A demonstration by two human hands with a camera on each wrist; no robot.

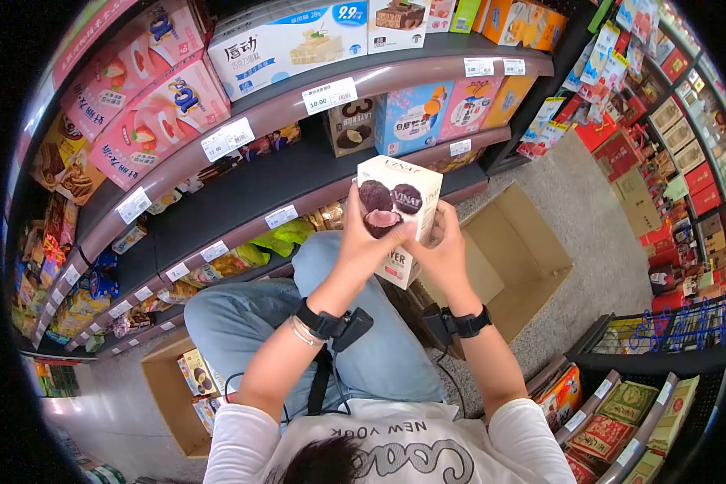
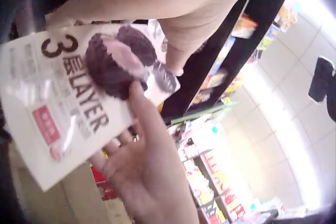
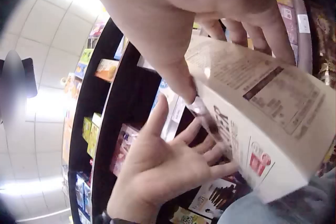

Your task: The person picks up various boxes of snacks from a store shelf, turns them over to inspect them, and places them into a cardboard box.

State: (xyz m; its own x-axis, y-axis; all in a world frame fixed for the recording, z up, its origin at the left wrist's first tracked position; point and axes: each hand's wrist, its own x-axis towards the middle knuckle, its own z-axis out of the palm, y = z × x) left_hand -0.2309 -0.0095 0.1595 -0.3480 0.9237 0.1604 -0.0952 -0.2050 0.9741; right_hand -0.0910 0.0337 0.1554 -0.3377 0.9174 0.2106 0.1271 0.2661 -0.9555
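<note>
A cream snack box (image 1: 395, 211) with pictures of chocolate-coated cakes and the word LAYER is held upright, slightly tilted, over the person's lap. The left hand (image 1: 358, 244) grips it from the left, thumb across the front. From the right side, the right hand (image 1: 444, 252) holds it with its thumb also toward the front. In the left wrist view the box (image 2: 63, 103) shows its printed face, with the right hand (image 2: 149, 169) at its edge. Small print covers another side of the box (image 3: 273, 98) in the right wrist view, where the left hand (image 3: 168, 169) overlaps its edge.
Store shelves (image 1: 242, 181) with boxed and bagged snacks curve ahead and left. An open cardboard carton (image 1: 532, 266) sits on the floor to the right. Another carton (image 1: 157, 375), with boxes inside, stands at the left beside the person's bent legs (image 1: 242, 315). More racks (image 1: 621, 403) rise at right.
</note>
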